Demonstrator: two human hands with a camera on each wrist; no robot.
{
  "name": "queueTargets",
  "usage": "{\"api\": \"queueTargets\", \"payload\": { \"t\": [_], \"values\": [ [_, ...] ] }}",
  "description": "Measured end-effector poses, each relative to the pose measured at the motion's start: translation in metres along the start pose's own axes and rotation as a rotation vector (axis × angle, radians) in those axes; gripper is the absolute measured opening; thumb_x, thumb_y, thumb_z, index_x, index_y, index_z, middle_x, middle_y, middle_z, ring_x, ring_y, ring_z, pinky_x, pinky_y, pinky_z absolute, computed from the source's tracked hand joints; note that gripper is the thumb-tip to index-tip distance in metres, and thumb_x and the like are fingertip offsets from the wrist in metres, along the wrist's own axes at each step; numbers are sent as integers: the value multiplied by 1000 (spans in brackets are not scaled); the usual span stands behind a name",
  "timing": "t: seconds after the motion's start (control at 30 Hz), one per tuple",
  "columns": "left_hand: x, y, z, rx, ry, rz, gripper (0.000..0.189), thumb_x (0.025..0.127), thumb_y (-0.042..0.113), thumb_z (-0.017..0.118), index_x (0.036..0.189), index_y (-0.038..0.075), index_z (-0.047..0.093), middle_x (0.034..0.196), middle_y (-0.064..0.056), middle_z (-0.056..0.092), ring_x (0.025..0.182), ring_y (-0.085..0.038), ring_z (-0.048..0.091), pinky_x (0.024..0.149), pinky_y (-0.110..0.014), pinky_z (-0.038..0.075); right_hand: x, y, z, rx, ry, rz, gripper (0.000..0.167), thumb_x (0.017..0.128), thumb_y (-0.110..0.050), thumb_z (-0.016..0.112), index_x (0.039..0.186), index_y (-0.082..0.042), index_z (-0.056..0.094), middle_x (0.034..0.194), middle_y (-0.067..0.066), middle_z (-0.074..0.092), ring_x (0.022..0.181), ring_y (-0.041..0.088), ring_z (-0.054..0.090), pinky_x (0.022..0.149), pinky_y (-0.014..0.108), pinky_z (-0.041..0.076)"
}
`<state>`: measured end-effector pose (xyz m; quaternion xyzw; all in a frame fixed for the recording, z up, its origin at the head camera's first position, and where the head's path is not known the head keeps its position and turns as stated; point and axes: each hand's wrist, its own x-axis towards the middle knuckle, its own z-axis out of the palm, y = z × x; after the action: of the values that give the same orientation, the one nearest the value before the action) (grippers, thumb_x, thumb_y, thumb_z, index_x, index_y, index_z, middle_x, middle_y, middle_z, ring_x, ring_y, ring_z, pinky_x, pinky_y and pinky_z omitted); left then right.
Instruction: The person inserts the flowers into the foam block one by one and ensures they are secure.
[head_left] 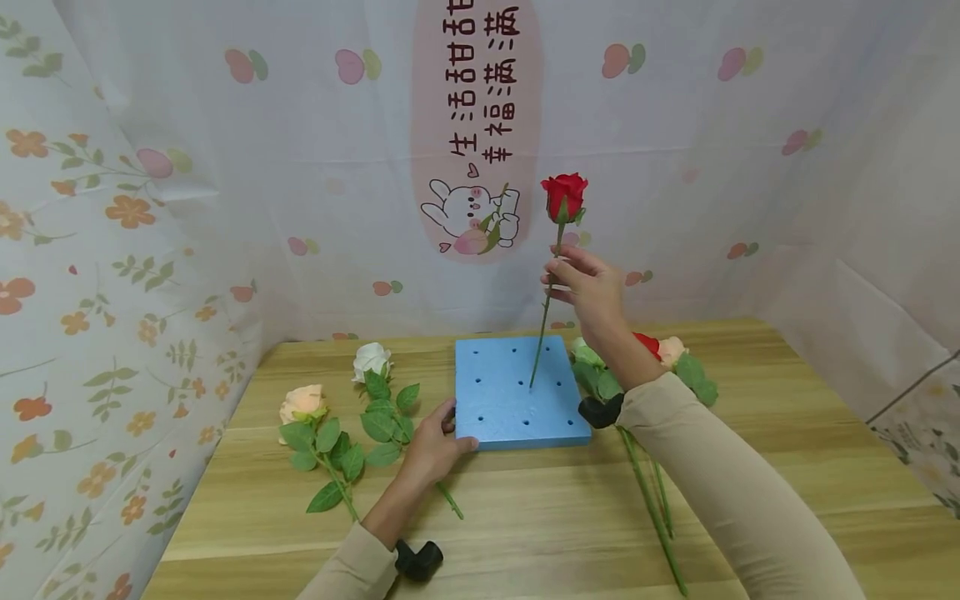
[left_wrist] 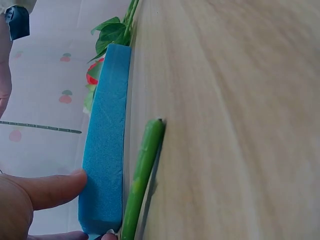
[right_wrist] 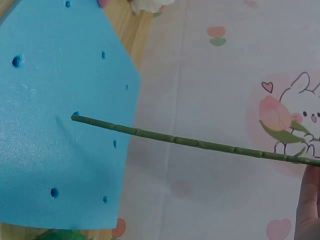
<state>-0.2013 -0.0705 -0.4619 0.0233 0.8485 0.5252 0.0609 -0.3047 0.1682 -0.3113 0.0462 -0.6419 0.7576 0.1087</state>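
Note:
My right hand [head_left: 595, 293] pinches the thin green stem of a red artificial rose [head_left: 564, 197], holding it nearly upright over a blue foam board [head_left: 498, 402] with rows of holes. In the right wrist view the stem [right_wrist: 200, 144] ends close to a middle hole; whether its tip touches the board cannot be told. My left hand [head_left: 433, 447] grips the board's front left corner. The left wrist view shows the thumb [left_wrist: 60, 189] against the board's edge, with fingertips partly hidden below.
Left of the board lie a peach rose [head_left: 303, 403] and a white rose [head_left: 371, 361] with leafy stems. On the right, several roses, including a pale green one [head_left: 587, 353], lie partly behind my right arm. A printed cloth [head_left: 337, 208] hangs behind the wooden table [head_left: 525, 525].

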Motion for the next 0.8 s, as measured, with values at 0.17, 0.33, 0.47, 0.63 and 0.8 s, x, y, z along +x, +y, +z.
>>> {"api": "queueTargets", "payload": {
  "t": [0.17,0.33,0.47,0.63,0.8],
  "values": [
    [1,-1,0,13,9,2,76,82,11,76,148,1,39,139,-23,51,119,-36,53,87,-46,48,3,2,8,-57,-6,10,33,92,-19,68,123,-6,67,101,14,69,83,18,70,79,31,56],
    [2,-1,0,21,19,3,77,81,12,77,148,1,39,135,-23,54,117,-35,54,87,-46,48,8,3,18,-87,-33,5,37,94,-20,65,128,-4,63,106,18,67,85,21,69,81,32,56],
    [3,-2,0,3,21,4,77,81,12,76,148,1,39,134,-22,55,116,-34,53,87,-46,48,11,5,25,-100,-53,-8,35,95,-19,65,126,-4,64,101,13,69,86,22,69,80,33,56],
    [2,-3,1,-14,15,-9,77,81,12,77,148,2,39,136,-20,54,116,-32,53,88,-44,47,11,10,27,-105,-52,-13,33,95,-17,65,125,-3,65,97,11,70,86,22,69,80,33,56],
    [3,-2,0,1,18,-6,76,81,12,77,147,2,40,135,-20,55,116,-33,54,88,-45,48,12,14,28,-99,-49,-8,35,95,-17,64,126,-2,64,106,20,68,85,21,69,81,34,56]
  ]
}}
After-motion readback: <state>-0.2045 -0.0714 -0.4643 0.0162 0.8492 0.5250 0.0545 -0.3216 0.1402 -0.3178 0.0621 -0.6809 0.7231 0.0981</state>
